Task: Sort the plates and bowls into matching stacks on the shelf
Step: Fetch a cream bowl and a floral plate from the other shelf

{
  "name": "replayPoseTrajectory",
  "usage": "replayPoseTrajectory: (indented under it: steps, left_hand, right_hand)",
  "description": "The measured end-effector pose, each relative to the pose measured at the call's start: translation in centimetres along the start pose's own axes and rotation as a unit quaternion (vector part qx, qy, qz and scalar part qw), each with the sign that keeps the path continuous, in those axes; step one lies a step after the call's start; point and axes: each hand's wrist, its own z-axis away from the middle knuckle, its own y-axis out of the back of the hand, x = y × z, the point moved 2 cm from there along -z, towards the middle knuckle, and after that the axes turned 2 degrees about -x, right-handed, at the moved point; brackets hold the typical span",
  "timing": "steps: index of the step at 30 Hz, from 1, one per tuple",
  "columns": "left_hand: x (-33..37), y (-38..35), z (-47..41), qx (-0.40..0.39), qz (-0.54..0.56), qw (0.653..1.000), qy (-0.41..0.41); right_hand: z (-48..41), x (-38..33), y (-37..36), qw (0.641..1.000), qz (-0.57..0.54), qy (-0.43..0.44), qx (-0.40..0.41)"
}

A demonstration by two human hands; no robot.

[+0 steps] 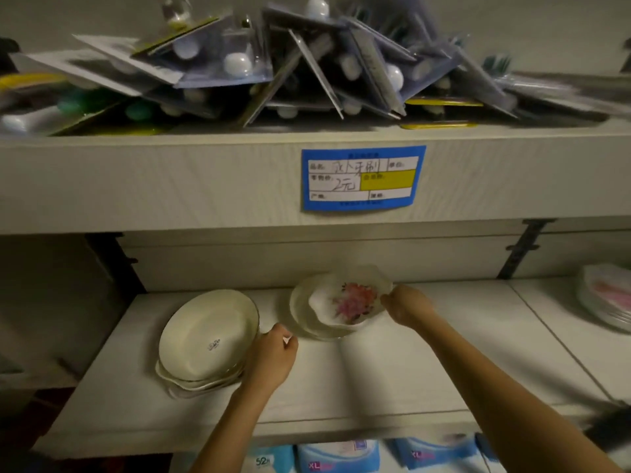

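Note:
A white scalloped dish with a pink flower print [351,302] is tilted over a small stack of plain cream dishes [300,319] at the middle of the shelf [375,370]. My right hand [406,303] grips the flowered dish by its right rim. To the left, a cream plate [208,332] with a small maker's mark lies on top of a stack of wavy-rimmed plates [191,384]. My left hand [273,353] rests against that stack's right edge, fingers curled on the rim of the top plate.
Another stack of pink-flowered plates [607,298] sits at the far right of the shelf. The shelf above holds a heap of packaged goods [307,70] and carries a blue price label [362,179]. Blue packages [338,455] lie below the shelf's front edge.

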Motion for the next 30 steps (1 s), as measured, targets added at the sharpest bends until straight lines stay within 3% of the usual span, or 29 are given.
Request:
replayPoseTrajectory:
  steps: [5,8,15,20,24,30]
  left_hand:
    - [0.6,-1.5,-2.6,-0.067,0.048,0.989,0.123]
    - [0.3,-2.5,-3.9,-0.092,0.170,0.964,0.182]
    - [1.0,-3.8,-5.8,-0.121,0.319,0.921,0.186]
    - [1.4,-3.7,-5.8,-0.108,0.280,0.941,0.158]
    - [3.0,-2.4,-5.1,-0.101,0.215,0.967,0.089]
    - [7.5,-1.9,-1.3,-0.145,0.160,0.976,-0.014]
  right_hand:
    - [2.9,3.8,0.9,0.996,-0.065,-0.014,0.055]
    - [4.8,5.7,1.0,0.992,-0.098,-0.031,0.073]
    - [8.0,8.8,0.3,0.979,-0.168,-0.075,0.090]
    - [10.1,10.7,0.3,0.966,-0.217,-0.101,0.099]
    - [11.8,12.8,0.4,0.956,-0.238,-0.123,0.116]
    - [15.9,16.5,0.7,0.942,-0.265,-0.135,0.156]
